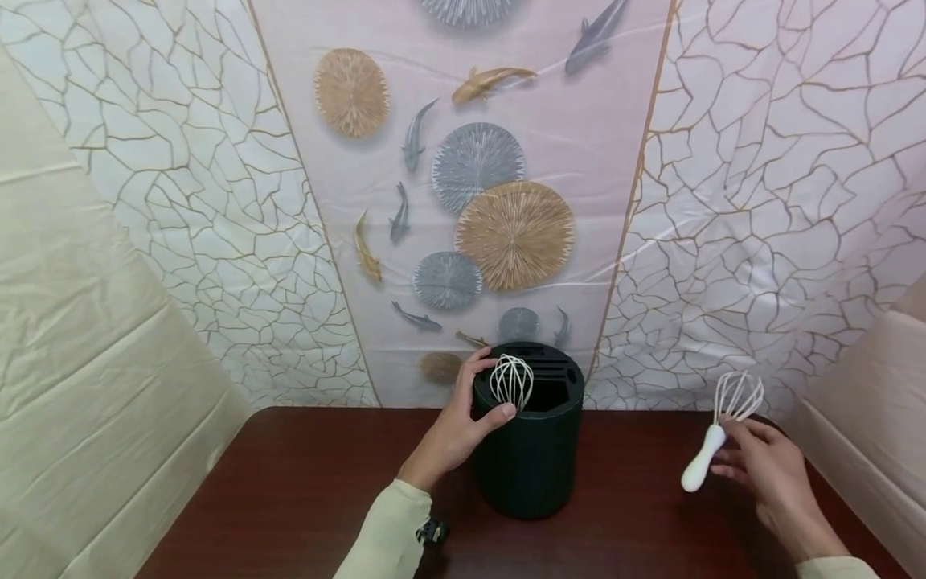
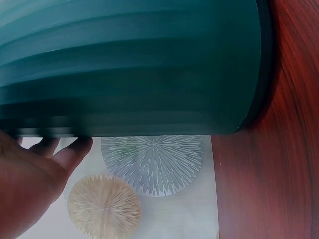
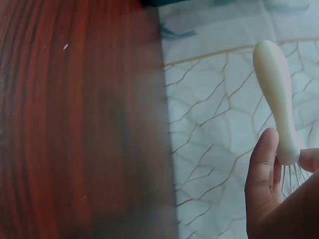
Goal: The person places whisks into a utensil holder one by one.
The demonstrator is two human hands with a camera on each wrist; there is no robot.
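Note:
A dark green utensil holder [image 1: 528,466] with a slotted top stands upright on the table. From its open compartment rises a whisk [image 1: 512,381], wire loops up; its handle is hidden inside. My left hand [image 1: 459,422] grips the holder's upper left side, thumb at the front rim and fingers round the back. In the left wrist view, the fingertips [image 2: 75,152] touch the holder's ribbed wall [image 2: 149,74]. Off to the right, my right hand [image 1: 770,466] pinches a second whisk [image 1: 703,460] near the base of its wires, with the white handle [image 3: 276,94] pointing down and left.
The dark red wooden table [image 1: 325,490] ends at a patterned cloth backdrop [image 1: 463,201] just behind the holder. Beige padded panels [image 1: 87,362] flank the table at left and right. A small dark object [image 1: 432,532] shows at the left wrist.

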